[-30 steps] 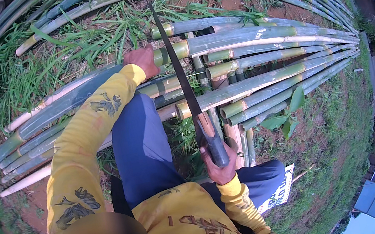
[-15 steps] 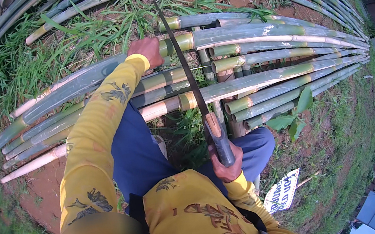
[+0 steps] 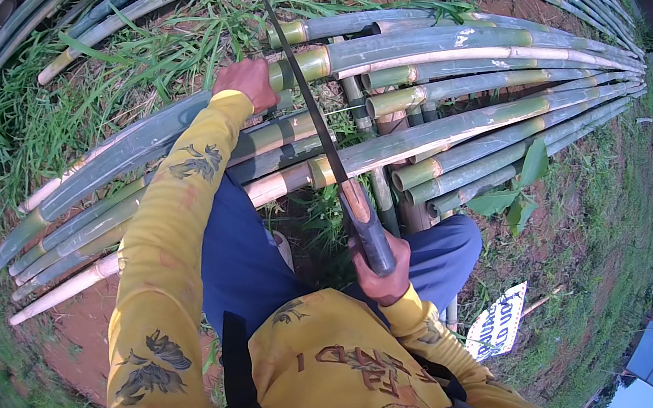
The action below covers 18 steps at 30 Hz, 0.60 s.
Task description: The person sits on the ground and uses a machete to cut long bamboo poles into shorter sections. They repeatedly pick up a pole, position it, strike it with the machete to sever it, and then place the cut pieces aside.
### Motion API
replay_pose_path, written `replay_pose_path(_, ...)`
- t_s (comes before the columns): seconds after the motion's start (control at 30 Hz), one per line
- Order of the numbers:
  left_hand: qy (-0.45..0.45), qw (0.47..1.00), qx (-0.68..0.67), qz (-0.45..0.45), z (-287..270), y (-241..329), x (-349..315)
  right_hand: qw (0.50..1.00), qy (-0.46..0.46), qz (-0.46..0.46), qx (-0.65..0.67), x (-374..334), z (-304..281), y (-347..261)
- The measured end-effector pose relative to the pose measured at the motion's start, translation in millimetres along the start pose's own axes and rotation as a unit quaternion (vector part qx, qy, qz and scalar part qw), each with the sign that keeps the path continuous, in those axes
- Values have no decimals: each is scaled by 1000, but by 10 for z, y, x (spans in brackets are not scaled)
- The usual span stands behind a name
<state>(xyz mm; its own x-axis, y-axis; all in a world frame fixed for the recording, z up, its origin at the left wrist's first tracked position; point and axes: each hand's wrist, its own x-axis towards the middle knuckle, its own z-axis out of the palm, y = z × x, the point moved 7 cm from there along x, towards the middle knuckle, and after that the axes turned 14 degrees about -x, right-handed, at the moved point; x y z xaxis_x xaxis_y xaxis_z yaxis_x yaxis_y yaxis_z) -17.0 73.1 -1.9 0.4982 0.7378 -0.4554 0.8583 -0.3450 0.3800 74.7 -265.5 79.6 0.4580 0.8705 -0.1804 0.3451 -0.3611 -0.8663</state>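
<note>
Head view: left hand clamped on the thick green bamboo pole near its cut end, pinning it steady on the stack of poles. Right hand wrapped round the long knife handle, blade laid across the pole just beside the left hand. Grass beyond.

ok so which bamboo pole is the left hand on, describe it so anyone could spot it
Start at the stack of long green bamboo poles lying across the grass. The left hand grips the thick grey-green pole near the stack's far side. Only this one has the long dark machete blade crossing its yellow-green cut end.
</note>
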Motion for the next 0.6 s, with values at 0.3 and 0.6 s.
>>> replay_pose_path(0.3,1,1000,11,7,-108,17,21,1000,29,0,13,-161,-93,162)
replay_pose_path(0.6,-11,999,11,30,-104,77,-5,999,1,-10,38,698,165,-40)
